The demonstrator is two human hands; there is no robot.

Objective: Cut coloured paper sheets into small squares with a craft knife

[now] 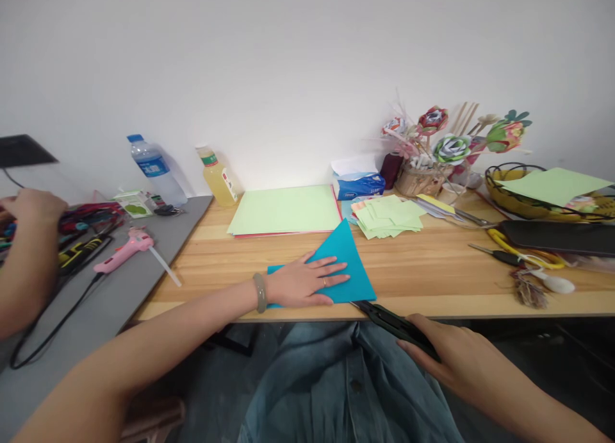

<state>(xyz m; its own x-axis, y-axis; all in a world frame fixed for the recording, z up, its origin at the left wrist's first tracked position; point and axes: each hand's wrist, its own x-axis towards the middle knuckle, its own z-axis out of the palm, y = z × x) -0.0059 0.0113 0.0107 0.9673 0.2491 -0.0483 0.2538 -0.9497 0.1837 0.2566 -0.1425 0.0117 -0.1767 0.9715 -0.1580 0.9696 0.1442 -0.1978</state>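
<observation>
On a sheet of blue paper (353, 263), folded to a slanted point at the top, my left hand (307, 281) lies flat with its fingers spread. The paper rests at the front edge of the wooden table. My right hand (442, 350) is closed around the dark handle of a utility knife (391, 322). The knife's thin metal tip is at the lower right edge of the paper; whether it is under or between layers I cannot tell.
Green paper sheets (288, 209) and small green paper squares (389, 215) lie behind. A tissue pack (358, 185), flower pot (420, 175) and yellow basket (519, 193) stand along the wall. At left are a pink glue gun (125, 250), bottles and another person's hand (36, 206).
</observation>
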